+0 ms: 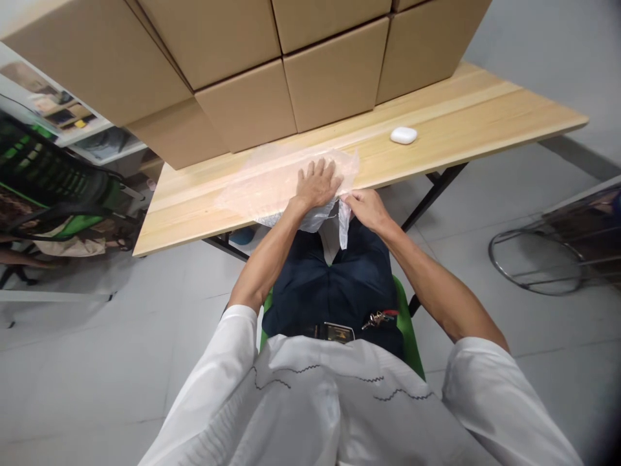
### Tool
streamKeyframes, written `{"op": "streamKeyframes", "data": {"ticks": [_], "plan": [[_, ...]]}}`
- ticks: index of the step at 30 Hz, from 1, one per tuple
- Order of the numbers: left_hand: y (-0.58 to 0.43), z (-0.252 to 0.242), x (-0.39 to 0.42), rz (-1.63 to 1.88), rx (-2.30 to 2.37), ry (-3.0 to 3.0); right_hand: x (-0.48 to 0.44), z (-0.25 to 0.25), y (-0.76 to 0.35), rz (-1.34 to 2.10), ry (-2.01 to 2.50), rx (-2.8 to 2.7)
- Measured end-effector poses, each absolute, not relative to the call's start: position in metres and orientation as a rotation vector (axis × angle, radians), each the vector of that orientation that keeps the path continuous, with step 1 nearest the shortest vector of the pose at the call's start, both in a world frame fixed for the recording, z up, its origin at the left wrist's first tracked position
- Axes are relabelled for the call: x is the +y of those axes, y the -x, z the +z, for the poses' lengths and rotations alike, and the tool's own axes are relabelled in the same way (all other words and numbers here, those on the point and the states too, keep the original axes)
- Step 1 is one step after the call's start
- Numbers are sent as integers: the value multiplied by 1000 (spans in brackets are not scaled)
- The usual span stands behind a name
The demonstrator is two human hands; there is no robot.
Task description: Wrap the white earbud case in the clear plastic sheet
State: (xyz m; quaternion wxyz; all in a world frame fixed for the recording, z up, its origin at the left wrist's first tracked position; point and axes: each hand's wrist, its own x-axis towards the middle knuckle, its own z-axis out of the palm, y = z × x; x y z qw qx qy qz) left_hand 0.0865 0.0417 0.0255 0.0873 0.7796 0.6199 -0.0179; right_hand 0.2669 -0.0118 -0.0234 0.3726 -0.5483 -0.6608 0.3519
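A thin, see-through plastic sheet or bag lies on the wooden table and droops over its front edge. My left hand presses flat on it with the fingers spread. Just to the right, at the table edge, my right hand pinches a corner of the plastic between thumb and fingers. A narrow twisted strip of it dangles below that pinch. Whether the plastic is a bag or a single sheet I cannot tell.
Stacked cardboard boxes line the back of the wooden table. A small white rounded case sits right of my hands. A black-and-green chair stands at left, a round metal stool base at right.
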Motion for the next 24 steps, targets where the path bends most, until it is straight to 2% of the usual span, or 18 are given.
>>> {"op": "streamKeyframes", "data": {"ticks": [24], "plan": [[-86,30,42,-85,1817,-2335,4,-42,-320,1071,1275,-1721]]}}
